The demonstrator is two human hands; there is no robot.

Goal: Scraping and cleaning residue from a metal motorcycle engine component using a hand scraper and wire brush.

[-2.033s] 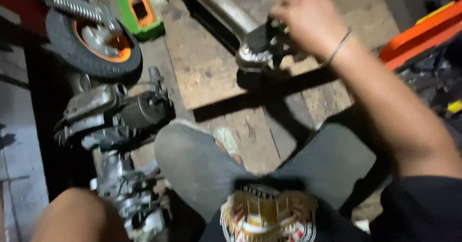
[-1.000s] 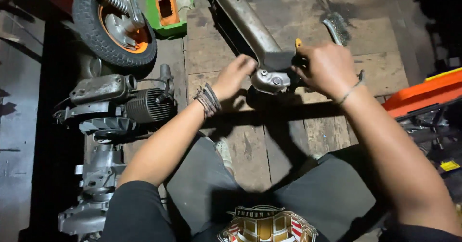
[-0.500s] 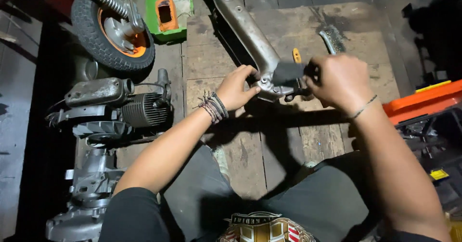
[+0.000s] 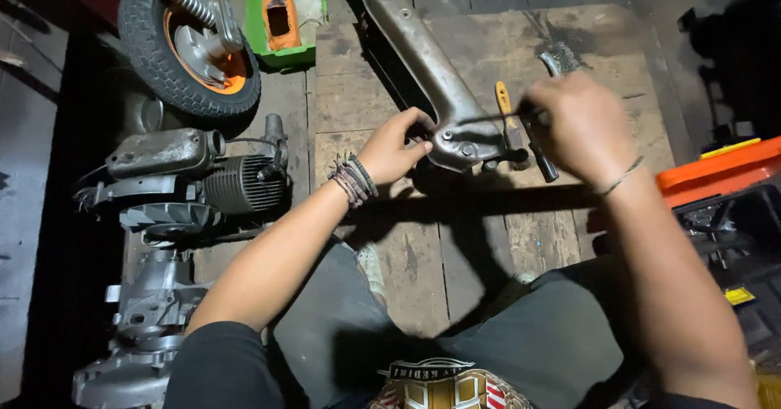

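A long grey metal frame arm (image 4: 423, 59) lies on the wooden floor and runs from the top centre down to a rounded end (image 4: 464, 144). My left hand (image 4: 394, 144) grips that end from the left, fingers curled on its edge. My right hand (image 4: 573, 124) is closed on a dark-handled tool (image 4: 541, 161) held against the arm's end, with a thin metal rod (image 4: 488, 118) running from the hand toward the arm. A yellow-handled tool (image 4: 506, 108) lies just behind.
A small wheel with an orange rim (image 4: 191, 47) and a spring stands at top left. A green box (image 4: 285, 14) sits beside it. An engine block (image 4: 187, 189) and gearbox parts (image 4: 142, 336) lie on the left. An orange case (image 4: 716, 173) is at the right.
My left hand came into view and took hold of the arm's end. My right hand stayed at the end with the tool. The view shifted closer and downward.
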